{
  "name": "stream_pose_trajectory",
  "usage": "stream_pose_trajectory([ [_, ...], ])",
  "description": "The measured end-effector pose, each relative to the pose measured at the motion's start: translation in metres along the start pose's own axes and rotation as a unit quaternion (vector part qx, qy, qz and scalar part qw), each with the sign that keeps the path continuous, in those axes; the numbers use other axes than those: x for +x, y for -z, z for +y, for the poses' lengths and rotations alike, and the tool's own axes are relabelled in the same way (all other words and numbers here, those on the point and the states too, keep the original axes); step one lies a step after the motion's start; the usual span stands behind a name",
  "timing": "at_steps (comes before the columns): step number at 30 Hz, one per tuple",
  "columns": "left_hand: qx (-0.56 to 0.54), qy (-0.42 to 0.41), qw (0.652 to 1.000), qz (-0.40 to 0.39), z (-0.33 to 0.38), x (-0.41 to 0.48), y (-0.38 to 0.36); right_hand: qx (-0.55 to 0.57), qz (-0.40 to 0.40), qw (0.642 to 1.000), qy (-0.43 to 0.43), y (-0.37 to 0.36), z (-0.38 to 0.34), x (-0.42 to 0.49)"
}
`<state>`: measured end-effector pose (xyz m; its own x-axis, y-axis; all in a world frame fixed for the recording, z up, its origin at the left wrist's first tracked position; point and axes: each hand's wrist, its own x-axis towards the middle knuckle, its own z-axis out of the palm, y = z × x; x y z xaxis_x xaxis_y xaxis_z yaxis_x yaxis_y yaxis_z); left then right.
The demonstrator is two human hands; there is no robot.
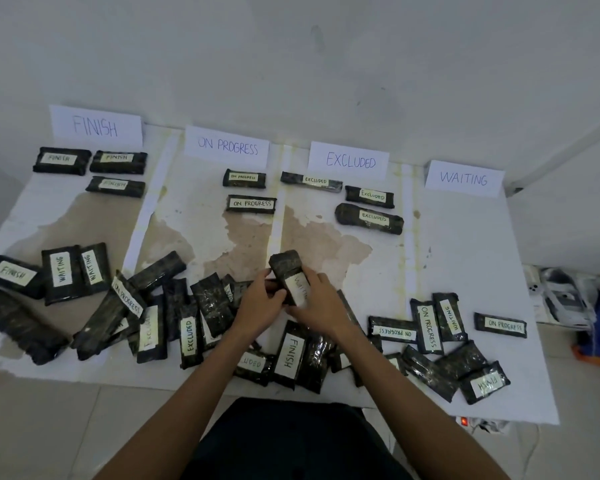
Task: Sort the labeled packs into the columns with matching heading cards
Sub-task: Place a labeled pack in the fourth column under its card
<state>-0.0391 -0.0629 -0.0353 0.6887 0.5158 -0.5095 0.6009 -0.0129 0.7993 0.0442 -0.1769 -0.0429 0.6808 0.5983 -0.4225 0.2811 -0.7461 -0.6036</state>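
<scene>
4 columns divide a stained white paper sheet [465, 258] on the floor, each headed by a hand-lettered white paper sign: the FINISH card [96, 126], ON PROGRESS card [227, 147], EXCLUDED card [350, 161] and WAITING card [464, 178]. An unsorted heap of black plastic-wrapped packs [194, 317] sprawls along the near edge, too overlapped to count. Sorted so far are 3 FINISH packs [118, 162], 2 ON PROGRESS packs [252, 203], 3 EXCLUDED packs [369, 218] and 0 under WAITING. At centre, above the heap, 1 black wrapped pack with a white WAITING label [288, 268] stands on end. The left hand [260, 306] has its fingers curled round its lower end, and the right hand [321, 306] wraps its fingers over the label side. The step appears to be reading and routing. Done well, the pack would travel to the far-right column and lie label-up just below its card, well apart from the strays at that column's near end.
</scene>
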Motion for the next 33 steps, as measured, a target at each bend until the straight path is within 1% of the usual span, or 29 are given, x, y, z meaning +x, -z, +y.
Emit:
stream_pose_trajectory([
  [3,0.067,-0.060,0.996,-0.005,0.014,0.009,0.001,-0.071,0.022,0.997,0.035,0.033,0.014,0.006],
  [6,0.147,-0.115,0.982,-0.020,0.032,0.018,-0.007,-0.129,0.041,0.990,0.047,0.068,0.035,0.008],
  [11,0.236,-0.192,0.951,-0.047,0.069,0.040,-0.047,-0.177,0.061,0.982,0.025,0.130,0.081,0.007],
  [14,0.264,-0.206,0.941,-0.058,0.091,0.052,-0.082,-0.191,0.060,0.980,0.009,0.166,0.115,0.009],
  [20,0.286,-0.232,0.926,-0.084,0.129,0.076,-0.165,-0.196,0.076,0.978,-0.003,0.236,0.191,0.021],
  [27,0.309,-0.270,0.901,-0.140,0.168,0.117,-0.265,-0.200,0.108,0.974,0.006,0.298,0.272,0.066],
  [29,0.316,-0.282,0.894,-0.144,0.177,0.134,-0.289,-0.203,0.112,0.973,0.018,0.311,0.290,0.083],
  [33,0.342,-0.288,0.884,-0.135,0.187,0.167,-0.324,-0.222,0.093,0.970,0.032,0.336,0.322,0.117],
])
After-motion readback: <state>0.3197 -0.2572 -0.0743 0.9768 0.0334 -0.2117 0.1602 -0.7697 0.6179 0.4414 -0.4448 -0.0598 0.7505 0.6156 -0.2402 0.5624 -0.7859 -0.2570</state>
